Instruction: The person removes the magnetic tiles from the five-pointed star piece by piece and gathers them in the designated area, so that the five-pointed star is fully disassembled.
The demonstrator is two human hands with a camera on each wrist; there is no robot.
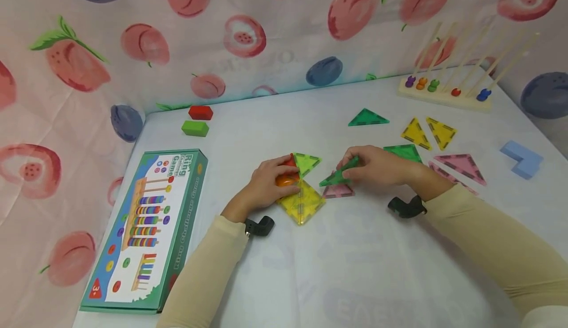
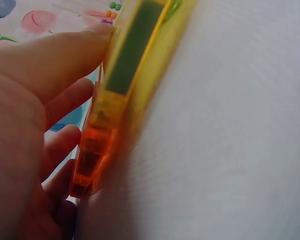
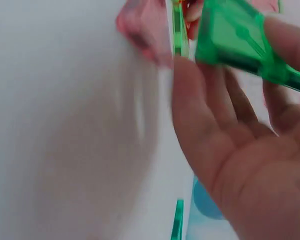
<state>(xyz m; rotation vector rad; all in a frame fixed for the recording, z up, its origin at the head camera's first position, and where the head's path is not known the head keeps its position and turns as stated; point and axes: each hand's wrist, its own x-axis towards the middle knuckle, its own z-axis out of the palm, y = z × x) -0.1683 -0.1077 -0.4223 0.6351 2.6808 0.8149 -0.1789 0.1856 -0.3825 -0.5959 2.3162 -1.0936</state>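
My left hand [image 1: 263, 184] rests with its fingers spread over a red tile [image 1: 292, 162] and an orange tile [image 1: 285, 180], which it partly hides. Against these lie two yellow triangle tiles [image 1: 301, 202] forming a square, and a lime-green triangle tile [image 1: 306, 163]. In the left wrist view, the thumb touches the yellow tile's edge. My right hand [image 1: 377, 165] pinches a green triangle tile [image 1: 336, 178], tilted, between thumb and fingers. In the right wrist view that green tile [image 3: 235, 40] shows close up. Below it a pink tile [image 1: 338, 191] is partly covered.
A ring game box [image 1: 148, 229] lies left, with red [image 1: 200, 113] and green [image 1: 195, 128] blocks behind it. More triangle tiles lie right: green [image 1: 367, 117], yellow [image 1: 414, 133] and pink [image 1: 463, 166]. A peg rack [image 1: 443, 97] stands at the back right, near a blue angled block [image 1: 522, 159].
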